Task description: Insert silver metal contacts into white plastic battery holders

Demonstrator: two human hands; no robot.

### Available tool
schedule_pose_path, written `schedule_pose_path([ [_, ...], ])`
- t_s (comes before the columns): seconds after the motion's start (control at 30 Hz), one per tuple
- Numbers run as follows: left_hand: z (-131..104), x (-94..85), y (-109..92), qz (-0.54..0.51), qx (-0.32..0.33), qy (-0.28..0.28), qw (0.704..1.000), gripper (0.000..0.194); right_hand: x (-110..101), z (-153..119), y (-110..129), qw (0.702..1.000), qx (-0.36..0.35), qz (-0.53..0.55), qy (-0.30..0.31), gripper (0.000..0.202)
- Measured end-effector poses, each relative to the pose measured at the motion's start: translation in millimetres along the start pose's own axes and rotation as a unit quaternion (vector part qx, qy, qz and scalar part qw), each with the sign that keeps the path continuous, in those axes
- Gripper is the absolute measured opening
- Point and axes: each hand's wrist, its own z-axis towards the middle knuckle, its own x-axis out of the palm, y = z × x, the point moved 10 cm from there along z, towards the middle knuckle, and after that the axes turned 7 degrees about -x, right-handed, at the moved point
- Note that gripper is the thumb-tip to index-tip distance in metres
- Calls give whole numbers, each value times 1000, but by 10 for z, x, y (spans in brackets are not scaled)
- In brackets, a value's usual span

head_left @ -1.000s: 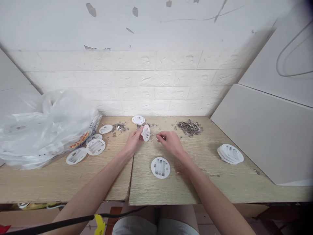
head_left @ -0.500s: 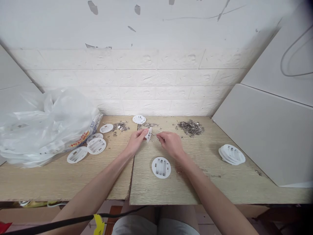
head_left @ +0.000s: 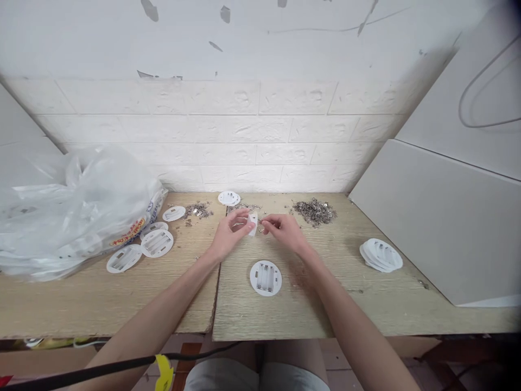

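My left hand (head_left: 233, 231) holds a round white plastic disc (head_left: 253, 224) tilted up on its edge, thumb on one face. Just right of the disc is my right hand (head_left: 284, 231), thumb and forefinger pinched at a small metal piece (head_left: 261, 221), whose shape is too small to tell. A white disc with battery slots (head_left: 266, 278) lies flat on the table between my forearms. Beyond my hands, another white disc (head_left: 229, 198) rests near the wall. Small metal parts (head_left: 315, 212) form a heap behind my right hand.
At the left, a large clear plastic bag (head_left: 81, 212) stands beside several white discs (head_left: 157, 243) and a smaller metal heap (head_left: 198, 209). Stacked discs (head_left: 381, 255) sit at the right, near a grey panel (head_left: 439, 217). A black cable (head_left: 93, 373) crosses below the table edge.
My left hand has turned the disc so that its slots no longer face my right hand, and its fingers are more spread. My right hand stays close to it. The view has shifted slightly.
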Motion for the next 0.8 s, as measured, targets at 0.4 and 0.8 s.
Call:
schedule_pose_path([
  [0.4,-141,78,-285,236,183,-13,954,64,168,-34,-199,935,112,336,-8,41],
  [0.8,-94,-89,-366,168,196,-57,964,26,131,2,-82,945,63,318,-42,36],
])
